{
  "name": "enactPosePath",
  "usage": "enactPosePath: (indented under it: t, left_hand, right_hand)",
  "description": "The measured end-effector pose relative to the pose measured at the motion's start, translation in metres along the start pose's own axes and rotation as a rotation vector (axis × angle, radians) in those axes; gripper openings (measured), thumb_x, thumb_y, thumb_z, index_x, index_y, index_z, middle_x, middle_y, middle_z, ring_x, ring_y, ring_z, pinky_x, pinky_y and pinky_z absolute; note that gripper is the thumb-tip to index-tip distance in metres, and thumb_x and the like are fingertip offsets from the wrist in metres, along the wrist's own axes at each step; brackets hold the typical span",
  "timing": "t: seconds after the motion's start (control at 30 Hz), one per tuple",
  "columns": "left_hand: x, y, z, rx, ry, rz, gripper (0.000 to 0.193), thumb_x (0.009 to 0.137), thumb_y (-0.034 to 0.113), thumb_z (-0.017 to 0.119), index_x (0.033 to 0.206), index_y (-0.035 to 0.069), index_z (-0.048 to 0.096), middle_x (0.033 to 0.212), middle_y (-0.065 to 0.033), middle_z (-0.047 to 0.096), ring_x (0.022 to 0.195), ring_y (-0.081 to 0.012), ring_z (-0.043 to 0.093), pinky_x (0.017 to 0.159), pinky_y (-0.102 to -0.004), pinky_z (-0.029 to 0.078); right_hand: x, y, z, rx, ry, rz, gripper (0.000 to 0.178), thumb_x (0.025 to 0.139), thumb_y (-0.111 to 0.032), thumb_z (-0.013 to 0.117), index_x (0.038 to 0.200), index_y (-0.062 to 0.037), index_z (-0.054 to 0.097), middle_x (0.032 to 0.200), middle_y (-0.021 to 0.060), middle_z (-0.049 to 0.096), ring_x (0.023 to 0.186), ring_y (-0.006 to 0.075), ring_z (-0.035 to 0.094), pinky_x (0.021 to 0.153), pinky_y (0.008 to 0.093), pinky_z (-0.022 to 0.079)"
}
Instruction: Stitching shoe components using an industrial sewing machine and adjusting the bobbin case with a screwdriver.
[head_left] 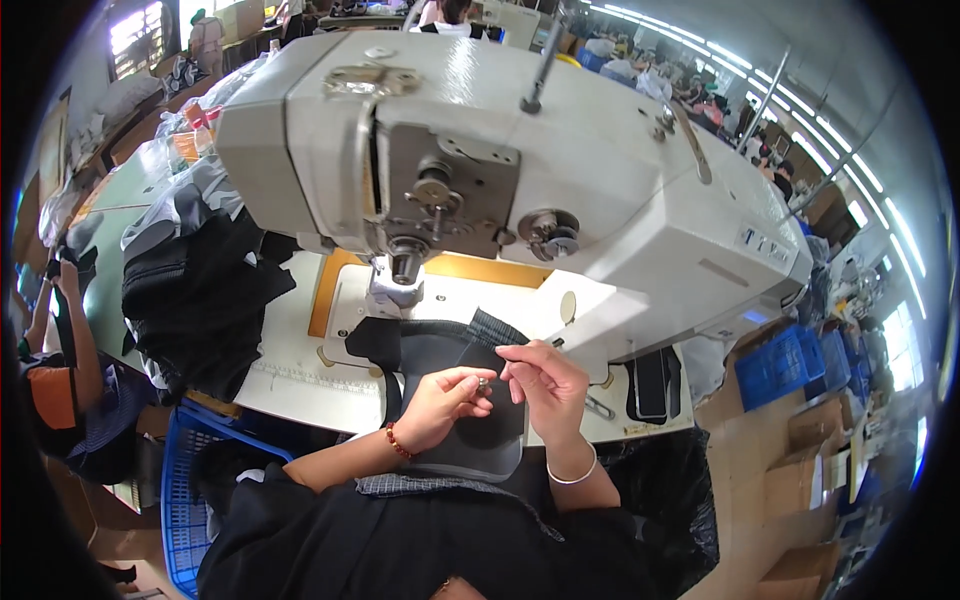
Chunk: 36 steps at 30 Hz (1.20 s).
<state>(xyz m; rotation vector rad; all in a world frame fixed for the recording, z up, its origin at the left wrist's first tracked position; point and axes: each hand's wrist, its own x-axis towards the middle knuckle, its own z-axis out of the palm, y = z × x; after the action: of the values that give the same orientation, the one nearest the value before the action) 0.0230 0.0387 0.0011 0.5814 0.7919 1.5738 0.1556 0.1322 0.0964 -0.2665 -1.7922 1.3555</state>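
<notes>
Dark padded fabric piece (455, 420), curved along its lower edge, lies at the centre of the frame on the white sewing table (290, 375), its top end tucked under the presser foot (392, 292) of a large white industrial sewing machine (560, 190). The person's left hand (440, 405), a red bead bracelet at the wrist, rests on the piece with fingers curled, pinching a small metal part too small to identify. The right hand (545, 385), a pale bangle at its wrist, hovers just beside it, thumb and forefinger closed as if on a fine thread; whether it actually grips anything cannot be told. The step in hand appears to be readying a small fitting or thread at the piece, not stitching. Any next move would call for fine fingertip control and keeping the fabric flat below the needle. A heap of dark cloth (195, 290) sits at left of the frame, a blue crate (180, 480) below it, blue bins (785, 365) at right.
</notes>
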Motion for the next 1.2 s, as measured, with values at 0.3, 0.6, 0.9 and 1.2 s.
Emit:
enactPosePath:
  t: [0.3, 0.6, 0.9, 1.2]
  left_hand:
    - [-0.009, 0.007, -0.006, -0.035, -0.036, 0.009, 0.03, 0.1, 0.019, 0.056, 0.122, -0.001, 0.061, 0.1, -0.0079, 0.063, 0.085, -0.0135, 0.066, 0.078, -0.0262, 0.056]
    - [-0.014, 0.012, -0.012, -0.059, -0.061, 0.025, 0.029, 0.099, 0.017, 0.056, 0.121, -0.002, 0.061, 0.099, -0.0077, 0.063, 0.084, -0.0131, 0.066, 0.077, -0.0256, 0.057]
    - [-0.019, 0.015, -0.016, -0.083, -0.066, 0.047, 0.028, 0.099, 0.017, 0.056, 0.119, -0.002, 0.062, 0.099, -0.0074, 0.064, 0.084, -0.0126, 0.065, 0.076, -0.0256, 0.057]
    - [-0.021, 0.012, -0.019, -0.085, -0.071, 0.038, 0.027, 0.099, 0.017, 0.057, 0.119, -0.001, 0.063, 0.099, -0.0078, 0.064, 0.083, -0.0131, 0.066, 0.076, -0.0261, 0.057]
  right_hand:
    - [0.059, -0.072, 0.045, -0.094, 0.077, -0.409, 0.017, 0.088, 0.009, 0.061, 0.105, 0.006, 0.061, 0.09, 0.0132, 0.068, 0.068, 0.0128, 0.065, 0.063, 0.0224, 0.051]
    - [0.085, -0.08, 0.064, -0.283, 0.109, -0.51, 0.009, 0.092, 0.001, 0.062, 0.095, 0.0027, 0.054, 0.071, 0.0079, 0.063, 0.054, 0.0065, 0.056, 0.049, 0.021, 0.042]
    - [0.093, -0.075, 0.082, -0.227, 0.158, -0.428, 0.007, 0.098, -0.002, 0.051, 0.103, 0.002, 0.05, 0.072, 0.0059, 0.06, 0.059, 0.0068, 0.056, 0.05, 0.0181, 0.041]
    - [0.1, -0.073, 0.086, -0.3, 0.218, -0.417, 0.01, 0.096, 0.003, 0.051, 0.105, 0.0025, 0.047, 0.079, 0.01, 0.064, 0.059, 0.0083, 0.058, 0.05, 0.0195, 0.045]
